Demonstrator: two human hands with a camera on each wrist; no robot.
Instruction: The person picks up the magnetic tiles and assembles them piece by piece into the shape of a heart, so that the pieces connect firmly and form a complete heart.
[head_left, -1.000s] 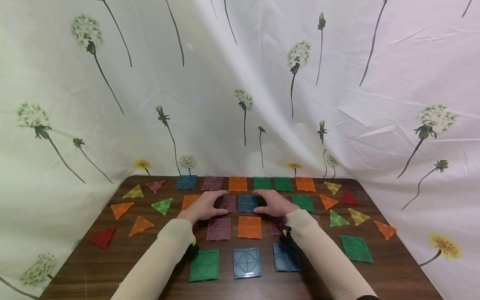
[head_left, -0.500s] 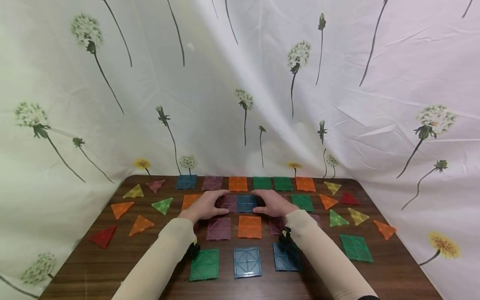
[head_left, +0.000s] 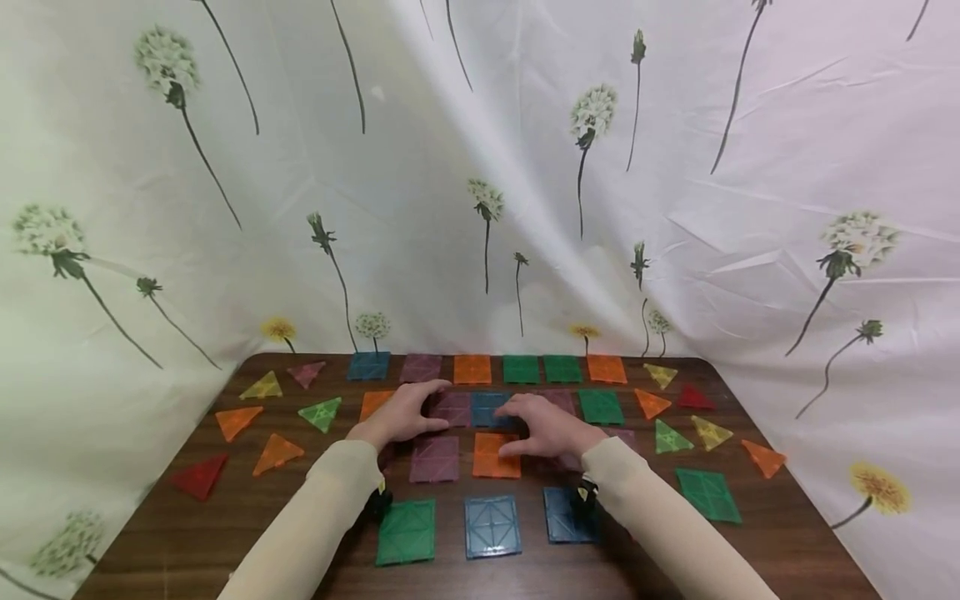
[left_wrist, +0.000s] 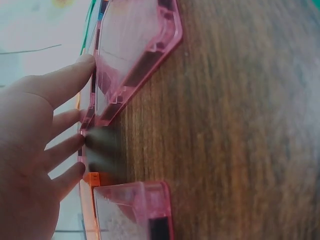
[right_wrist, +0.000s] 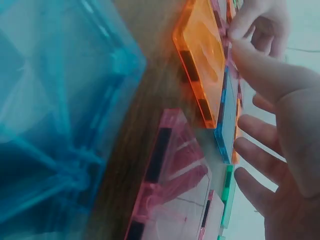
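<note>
Near the middle of the table, my left hand (head_left: pixel 403 414) holds a purple square tile (head_left: pixel 453 410) by its left side, index finger toward the far edge and thumb toward the near edge. A blue square tile (head_left: pixel 483 407) lies flat against the purple one's right side. My right hand (head_left: pixel 553 427) hovers over the blue tile's right part and the orange square tile (head_left: pixel 489 464) in front, fingers spread and holding nothing. In the left wrist view, the left hand's thumb (left_wrist: pixel 67 80) meets a purple tile's edge. The right wrist view shows the right hand (right_wrist: pixel 295 135) with parted fingers.
Square tiles lie in rows across the brown table (head_left: pixel 247 546), with a green one (head_left: pixel 405 532) and two blue ones nearest. Triangular tiles lie at left (head_left: pixel 277 453) and right (head_left: pixel 763 457). A flower-patterned cloth (head_left: pixel 420 250) hangs behind.
The blue tile has slid left and closed the gap to the purple tile. My right hand has come off its right edge and shifted nearer. My left hand has stayed at the purple tile.
</note>
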